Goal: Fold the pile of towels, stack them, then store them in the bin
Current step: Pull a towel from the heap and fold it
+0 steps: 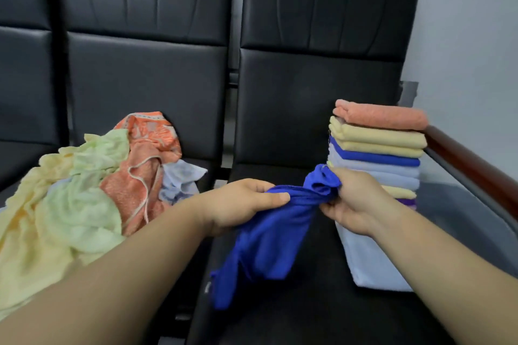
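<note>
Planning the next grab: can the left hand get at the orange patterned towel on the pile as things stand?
Probably not yet. The left hand is shut on the blue towel, shared with the right hand. Once freed, the orange patterned towel lies uncovered atop the pile, with nothing between.

Two chairs stand side by side against the far wall (462, 22). A loose pile (84, 190) of towels lies on the left chair (145, 87). On the right chair (308, 98), a folded stack (378, 148) sits at its right side, beside the armrest (476, 165). Between pile and stack, near the front, both hands hold one towel (269, 232) over the right seat, the left hand (241, 202) left of the right hand (356, 202). Its loose end hangs down toward the seat.
</note>
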Demonstrator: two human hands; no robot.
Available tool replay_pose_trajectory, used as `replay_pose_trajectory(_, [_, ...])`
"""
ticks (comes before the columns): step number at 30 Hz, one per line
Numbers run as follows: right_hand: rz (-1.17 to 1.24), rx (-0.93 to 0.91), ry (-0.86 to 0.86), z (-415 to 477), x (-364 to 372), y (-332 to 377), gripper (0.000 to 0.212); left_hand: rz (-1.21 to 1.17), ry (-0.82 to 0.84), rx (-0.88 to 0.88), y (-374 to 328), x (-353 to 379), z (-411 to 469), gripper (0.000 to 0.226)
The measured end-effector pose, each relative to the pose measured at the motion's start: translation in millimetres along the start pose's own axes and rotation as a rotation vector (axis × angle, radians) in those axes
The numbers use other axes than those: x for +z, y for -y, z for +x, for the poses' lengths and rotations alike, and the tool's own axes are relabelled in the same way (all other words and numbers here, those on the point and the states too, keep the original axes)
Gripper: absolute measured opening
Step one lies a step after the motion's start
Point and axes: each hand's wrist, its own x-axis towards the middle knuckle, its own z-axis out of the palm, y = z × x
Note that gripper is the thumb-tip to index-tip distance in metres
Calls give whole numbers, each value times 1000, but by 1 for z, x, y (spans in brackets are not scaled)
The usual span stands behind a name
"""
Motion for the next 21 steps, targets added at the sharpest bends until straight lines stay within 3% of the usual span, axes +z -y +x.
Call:
replay_pose_trajectory(2, [6, 66, -11, -5, -24, -17, 27, -44, 11, -49, 0, 16, 3, 26])
replay_pose_trajectory(6, [-12, 154, -37, -7, -46, -33, 27, -100, -11, -121, 6, 33, 9, 26])
replay_pose_trajectory(9, [-22, 139, -32, -6, -51, -27, 17, -127, -61, -132, 7, 37, 16, 25])
replay_pose_trajectory(16, [-167, 80, 66, -6, -64, -23, 16, -135, -157, -112, 14, 36, 29, 28])
replay_pose_trajectory(21, [-198, 60, 124, 2, -66, -25, 36, -85, -226, -111, 15, 29, 28, 20])
